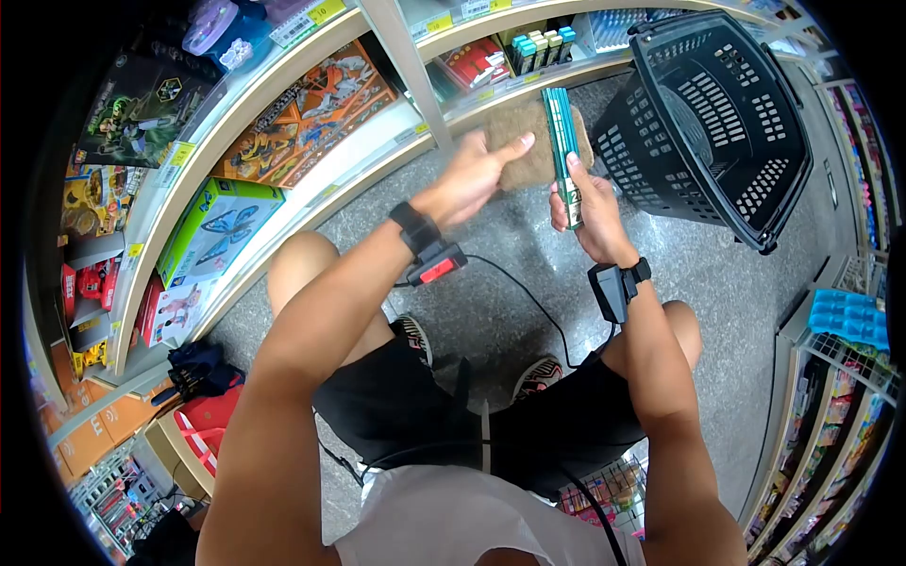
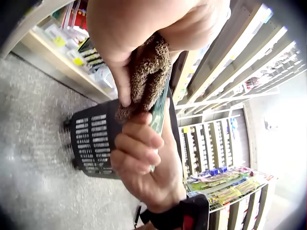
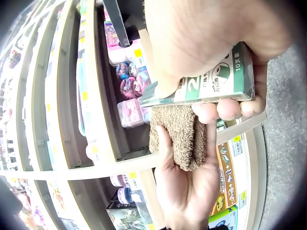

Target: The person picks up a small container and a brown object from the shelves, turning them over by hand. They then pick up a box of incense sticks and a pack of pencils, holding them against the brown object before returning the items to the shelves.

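My right hand (image 1: 596, 212) grips a flat pack of green pencils (image 1: 561, 127) near its lower, labelled end. In the right wrist view the pencil pack (image 3: 225, 79) shows a white and green label, with thumb and fingers on opposite sides. A folded brown terry cloth (image 1: 519, 151) is held in my left hand (image 1: 477, 174), its thumb along one face and fingers behind. The cloth (image 3: 177, 134) lies right against the pack's underside in the right wrist view. From the left wrist, the folded cloth (image 2: 151, 76) bunches beside the pack's edge, close to the right hand's curled fingers.
A dark plastic shopping basket (image 1: 661, 141) stands on the grey floor (image 1: 462, 236), just beyond the right hand. Curved shelves with boxed toys (image 1: 222, 226) run along the left. More racks, with a blue tray (image 1: 854, 316), line the right. A black cable (image 1: 528, 302) hangs between the wrists.
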Demonstrator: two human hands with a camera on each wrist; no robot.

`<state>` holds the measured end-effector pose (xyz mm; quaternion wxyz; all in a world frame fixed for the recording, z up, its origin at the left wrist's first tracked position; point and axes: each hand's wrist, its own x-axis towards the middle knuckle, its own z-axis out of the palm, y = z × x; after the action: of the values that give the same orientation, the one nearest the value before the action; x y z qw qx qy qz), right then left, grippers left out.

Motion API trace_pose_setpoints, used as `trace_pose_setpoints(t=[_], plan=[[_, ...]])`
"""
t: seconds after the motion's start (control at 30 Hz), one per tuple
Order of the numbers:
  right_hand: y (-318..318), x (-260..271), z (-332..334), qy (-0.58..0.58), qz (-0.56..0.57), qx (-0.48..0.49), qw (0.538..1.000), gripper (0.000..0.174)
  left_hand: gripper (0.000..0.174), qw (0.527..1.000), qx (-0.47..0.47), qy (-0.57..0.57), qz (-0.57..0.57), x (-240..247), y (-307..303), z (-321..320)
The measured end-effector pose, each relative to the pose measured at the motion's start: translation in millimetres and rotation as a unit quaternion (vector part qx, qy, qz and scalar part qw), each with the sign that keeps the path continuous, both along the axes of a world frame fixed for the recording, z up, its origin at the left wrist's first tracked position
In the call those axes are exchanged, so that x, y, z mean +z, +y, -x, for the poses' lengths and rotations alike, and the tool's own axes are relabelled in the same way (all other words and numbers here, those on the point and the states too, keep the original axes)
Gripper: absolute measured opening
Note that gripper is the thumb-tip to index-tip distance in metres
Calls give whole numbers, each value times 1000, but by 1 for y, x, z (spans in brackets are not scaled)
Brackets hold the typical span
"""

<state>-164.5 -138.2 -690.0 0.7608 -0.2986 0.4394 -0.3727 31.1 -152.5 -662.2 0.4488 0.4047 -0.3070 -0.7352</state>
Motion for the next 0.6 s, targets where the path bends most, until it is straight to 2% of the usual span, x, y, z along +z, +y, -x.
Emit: trace_pose_setpoints(t=[0.13,0.23,0.3,0.37,0.43,0.47,0.5,0.57,0.6], plan=[[1,1,-1,17,-3,25,1000,48,42,998,64,9,23,16,-19,-19],[-1,-3,-3,31,7,48,998,46,39,997,72,11,15,6,-13,-12],[-2,-5,-3,28,10,-14,999,45,40,999,43,5,17,-5,-6,-5],[-4,-9,2,39,29,-6,999,44,42,996,-39,-69,46,-15,-1,0],[-4,-9,1,117,61,-12,991,45,42,994,-30,-95,39,-16,-5,-2],[-4,-13,1,144,74,3,987,50,40,988,-11,-145,54,-20,-12,-5],[-4,-16,0,144,73,3,987,50,37,978,7,-197,69,-20,-17,-5],[-3,-21,-5,82,59,-7,995,56,35,977,37,-189,93,-21,-21,-5],[-3,-21,-5,104,79,33,991,60,33,970,73,-201,115,-23,-24,-6]])
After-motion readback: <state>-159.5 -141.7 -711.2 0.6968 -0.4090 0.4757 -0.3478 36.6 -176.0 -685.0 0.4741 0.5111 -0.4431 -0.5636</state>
